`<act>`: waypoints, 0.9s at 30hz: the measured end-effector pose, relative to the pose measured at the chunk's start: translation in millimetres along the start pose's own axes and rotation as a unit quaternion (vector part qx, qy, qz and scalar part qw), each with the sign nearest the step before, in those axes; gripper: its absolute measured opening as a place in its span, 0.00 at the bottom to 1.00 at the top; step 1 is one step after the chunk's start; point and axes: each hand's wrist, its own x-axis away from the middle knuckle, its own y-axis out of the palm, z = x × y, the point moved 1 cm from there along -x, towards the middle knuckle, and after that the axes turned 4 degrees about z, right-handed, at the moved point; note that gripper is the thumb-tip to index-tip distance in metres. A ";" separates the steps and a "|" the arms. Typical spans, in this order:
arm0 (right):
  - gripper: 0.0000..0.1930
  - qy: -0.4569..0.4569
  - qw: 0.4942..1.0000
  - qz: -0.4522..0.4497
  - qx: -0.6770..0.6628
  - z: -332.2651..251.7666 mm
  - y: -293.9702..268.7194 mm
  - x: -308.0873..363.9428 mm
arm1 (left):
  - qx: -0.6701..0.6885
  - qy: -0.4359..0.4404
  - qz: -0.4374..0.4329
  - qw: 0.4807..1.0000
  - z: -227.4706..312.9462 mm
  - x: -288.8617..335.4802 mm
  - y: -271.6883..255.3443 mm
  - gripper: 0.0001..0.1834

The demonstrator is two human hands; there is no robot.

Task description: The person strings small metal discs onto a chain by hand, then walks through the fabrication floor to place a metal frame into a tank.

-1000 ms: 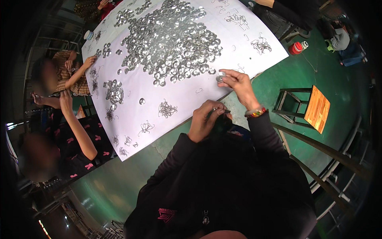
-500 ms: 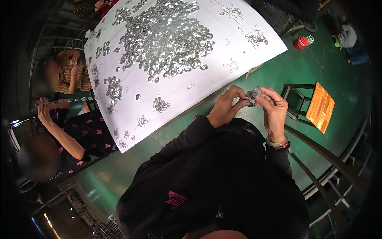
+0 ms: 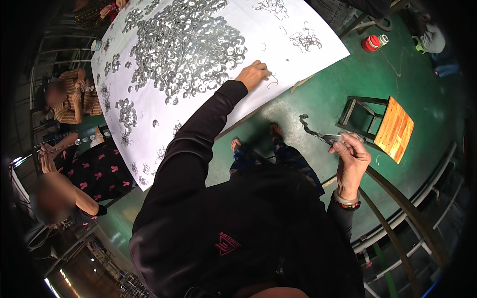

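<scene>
My right hand (image 3: 351,159) pinches a shiny round metal disc (image 3: 332,139) above the green floor. From that disc a short dark linked strand (image 3: 309,128) stretches out to the left, its end curling upward. My left hand (image 3: 254,74) is down on the white tabletop (image 3: 233,110), right of the big pile of metal discs (image 3: 194,49). Its fingers are closed at a few loose thin wire hooks (image 3: 273,83), one of which shows at the fingertips; the fingers partly hide it.
Tangled wire hooks (image 3: 305,41) lie at the table's right end. A wooden stool (image 3: 395,130) stands to the right, with a red jug (image 3: 370,43) on the floor beyond. At the left, two people sit handling disc strands. A metal railing (image 3: 397,218) runs at lower right.
My left hand has let go of the disc and reached up left onto the table, to the loose hooks. My right hand has moved slightly down and right, its strand now showing.
</scene>
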 end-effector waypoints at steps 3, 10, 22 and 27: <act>0.12 0.004 1.000 0.012 -0.011 0.5 -4.2 0.3 | -0.029 0.024 0.033 0.999 0.0 9.7 5.6 0.05; 0.12 0.000 0.999 0.034 -0.038 -3.1 -14.5 0.3 | -0.142 -0.052 0.103 0.983 22.3 18.7 18.0 0.03; 0.13 -0.003 0.998 0.044 -0.047 -5.8 -24.0 -0.3 | 0.001 -0.082 0.061 0.995 36.7 11.0 20.6 0.09; 0.10 0.007 0.997 0.062 0.052 -15.1 -3.9 12.0 | -0.001 -0.165 0.053 0.985 12.3 30.0 48.6 0.06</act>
